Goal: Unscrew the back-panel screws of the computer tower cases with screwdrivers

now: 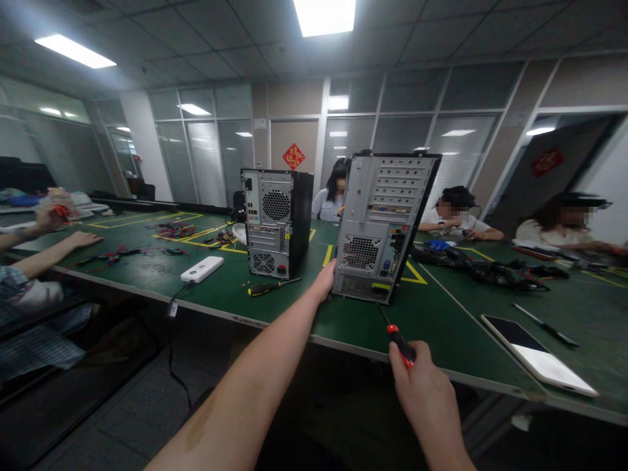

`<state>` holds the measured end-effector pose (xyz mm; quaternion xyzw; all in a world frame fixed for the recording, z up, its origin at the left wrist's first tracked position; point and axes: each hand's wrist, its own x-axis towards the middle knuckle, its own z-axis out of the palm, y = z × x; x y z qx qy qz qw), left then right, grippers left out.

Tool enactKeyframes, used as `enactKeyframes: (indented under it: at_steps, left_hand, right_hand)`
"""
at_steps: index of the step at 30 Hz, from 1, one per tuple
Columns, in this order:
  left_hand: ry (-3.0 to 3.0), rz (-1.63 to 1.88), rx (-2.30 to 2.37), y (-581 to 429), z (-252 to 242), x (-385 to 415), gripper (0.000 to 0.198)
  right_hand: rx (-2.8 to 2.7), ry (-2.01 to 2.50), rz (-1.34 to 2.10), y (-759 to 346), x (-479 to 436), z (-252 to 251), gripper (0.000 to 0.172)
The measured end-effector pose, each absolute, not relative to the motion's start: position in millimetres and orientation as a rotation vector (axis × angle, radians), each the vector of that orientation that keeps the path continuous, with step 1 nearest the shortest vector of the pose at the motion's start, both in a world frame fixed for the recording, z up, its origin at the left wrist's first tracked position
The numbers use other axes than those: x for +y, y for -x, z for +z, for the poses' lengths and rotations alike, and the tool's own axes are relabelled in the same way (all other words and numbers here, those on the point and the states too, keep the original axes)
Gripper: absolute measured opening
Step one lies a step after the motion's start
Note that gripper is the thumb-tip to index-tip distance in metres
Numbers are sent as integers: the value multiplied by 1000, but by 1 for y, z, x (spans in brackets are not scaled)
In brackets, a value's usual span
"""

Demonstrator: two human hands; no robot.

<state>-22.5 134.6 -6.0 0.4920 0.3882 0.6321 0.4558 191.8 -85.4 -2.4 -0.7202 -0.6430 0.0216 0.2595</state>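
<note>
A tall computer case [362, 222] stands on the green table with its metal back panel facing me, tilted slightly. My left hand [326, 280] rests against the lower left side of this case; its fingers go out of sight behind the edge. In my right hand [422, 374] is a red and black screwdriver [401, 345], gripped by the handle. Its shaft points up and away, the tip close to the bottom edge of the case; whether it touches I cannot tell. A second, smaller computer case [267, 222] stands to the left, with a yellow and black screwdriver [265, 287] lying before it.
A white power bank [202, 268] with a cable lies left on the green table [314, 320]. At right are a phone [537, 356], a pen [545, 324] and black cables [490, 271]. Co-workers sit across the table; another person's hand [84, 239] rests at far left.
</note>
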Motion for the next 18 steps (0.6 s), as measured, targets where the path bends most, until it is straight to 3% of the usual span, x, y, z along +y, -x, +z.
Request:
enactKeyframes:
  at_steps: [14, 18]
  left_hand:
    - [-1241, 1567, 943, 21, -6, 133, 41]
    - [-1287, 1559, 968, 20, -7, 136, 44]
  right_hand:
    - [-1641, 1899, 192, -189, -83, -7, 42]
    - [-1631, 1872, 170, -191, -81, -15, 30]
